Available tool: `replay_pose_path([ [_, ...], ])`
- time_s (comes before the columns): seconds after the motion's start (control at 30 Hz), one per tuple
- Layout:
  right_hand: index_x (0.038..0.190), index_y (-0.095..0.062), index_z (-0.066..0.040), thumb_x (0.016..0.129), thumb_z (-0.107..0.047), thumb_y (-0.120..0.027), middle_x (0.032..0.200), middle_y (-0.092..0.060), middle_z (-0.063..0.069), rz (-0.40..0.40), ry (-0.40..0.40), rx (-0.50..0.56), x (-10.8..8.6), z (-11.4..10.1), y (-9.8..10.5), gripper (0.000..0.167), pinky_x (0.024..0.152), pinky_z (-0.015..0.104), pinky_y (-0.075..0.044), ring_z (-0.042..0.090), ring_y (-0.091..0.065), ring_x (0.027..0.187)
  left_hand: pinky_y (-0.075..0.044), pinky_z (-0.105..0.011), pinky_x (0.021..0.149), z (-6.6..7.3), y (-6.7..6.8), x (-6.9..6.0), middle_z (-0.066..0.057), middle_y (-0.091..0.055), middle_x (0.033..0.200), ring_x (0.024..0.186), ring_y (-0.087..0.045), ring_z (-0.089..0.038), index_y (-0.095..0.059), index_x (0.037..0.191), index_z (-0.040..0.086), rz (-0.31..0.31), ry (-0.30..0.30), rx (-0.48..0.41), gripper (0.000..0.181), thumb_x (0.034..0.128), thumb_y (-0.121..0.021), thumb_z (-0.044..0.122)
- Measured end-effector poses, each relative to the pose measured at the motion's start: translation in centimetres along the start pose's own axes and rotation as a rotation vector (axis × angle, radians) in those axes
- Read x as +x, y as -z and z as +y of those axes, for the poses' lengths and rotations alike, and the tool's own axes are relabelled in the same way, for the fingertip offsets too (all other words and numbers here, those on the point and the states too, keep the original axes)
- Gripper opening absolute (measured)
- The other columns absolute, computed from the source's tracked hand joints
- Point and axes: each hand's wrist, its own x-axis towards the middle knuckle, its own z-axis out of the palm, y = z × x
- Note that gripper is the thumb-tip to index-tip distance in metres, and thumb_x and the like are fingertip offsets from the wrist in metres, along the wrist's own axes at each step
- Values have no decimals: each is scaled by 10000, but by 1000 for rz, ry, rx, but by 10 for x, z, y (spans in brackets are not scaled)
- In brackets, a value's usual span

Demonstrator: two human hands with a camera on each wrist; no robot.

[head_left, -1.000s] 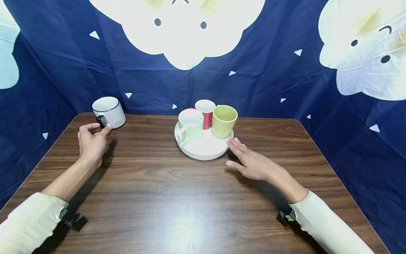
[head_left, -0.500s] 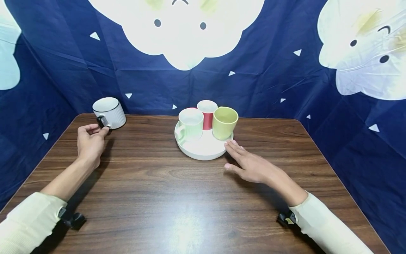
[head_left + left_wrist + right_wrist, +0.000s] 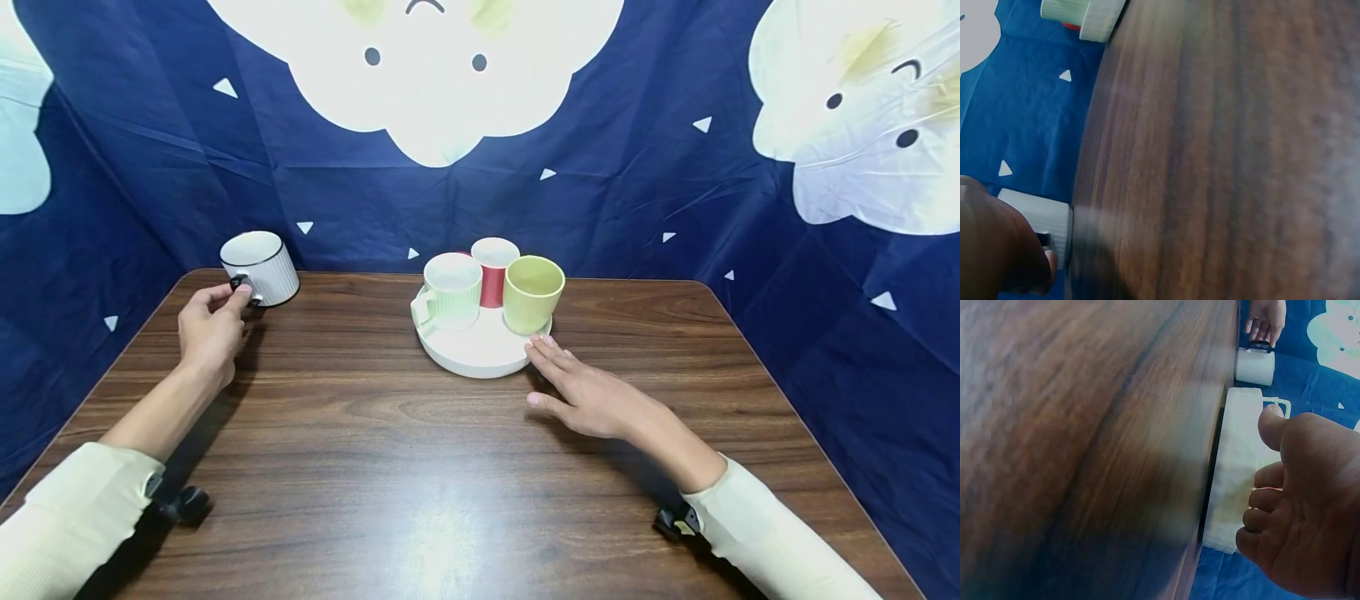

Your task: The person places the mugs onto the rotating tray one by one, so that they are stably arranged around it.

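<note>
In the head view, a white ribbed mug [image 3: 272,271] with a dark rim stands at the table's back left. My left hand [image 3: 210,329] pinches its black handle between thumb and fingers; the left wrist view shows the same mug [image 3: 1054,219] beside that hand. A round white tray [image 3: 480,367] sits at the back centre, bearing a mint-green ribbed mug [image 3: 457,292], a red cup with a white inside [image 3: 492,283] and a yellow-green mug [image 3: 531,304]. With fingers extended, my right hand [image 3: 592,396] touches the tray's right front rim. Something red is mostly hidden behind the mint mug.
The brown wooden table [image 3: 360,467] ends just behind the tray and the white mug. A dark blue cloth [image 3: 615,208] with white clouds and triangles hangs along the back and both sides.
The tray has turned slightly clockwise: the red cup shifted right, the yellow-green mug came nearer. My right fingertips slid left and nearer with it. My left fingers closed on the white mug's handle.
</note>
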Motion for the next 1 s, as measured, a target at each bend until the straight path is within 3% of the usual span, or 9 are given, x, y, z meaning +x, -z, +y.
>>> replay_pose_path([
  [0.1,1788,-261,-39,1176,-409,-607,1891,-172,205,-4,-3,5,-1,-1,1,795,1434,597,-255,350,-192,1773,-441,-153,472,0,1,2,123,-590,935,660,-546,-15,-649,1069,257,-19,36,-37,127,1093,-757,319],
  [0.3,1790,-255,-40,1178,-410,-603,1891,-174,203,-5,-7,4,-1,-1,0,795,1433,596,-257,352,-194,1773,-444,-175,475,-1,2,8,164,-672,748,615,-557,-30,-738,972,205,-48,18,-65,224,1110,-732,381],
  [0.47,1791,-250,-41,1177,-407,-606,1892,-169,201,-11,-18,10,-1,-2,1,799,1435,594,-252,352,-188,1774,-486,-186,484,-5,4,14,131,-746,836,592,-626,-54,-770,979,200,-151,-1,-143,275,1156,-660,379],
  [0.77,1790,-251,-40,1178,-408,-604,1892,-168,200,-8,-22,7,-1,-2,2,796,1434,597,-254,357,-191,1773,-554,-209,500,-4,7,18,57,-759,867,593,-666,-96,-744,1029,115,-358,-13,-299,289,1207,-545,225],
  [1.0,1793,-246,-48,1179,-423,-600,1894,-165,193,-10,-26,6,-1,-1,1,802,1434,594,-257,354,-192,1773,-556,-210,524,-3,4,17,54,-756,837,609,-681,-100,-736,1021,126,-377,2,-299,351,1224,-504,293],
])
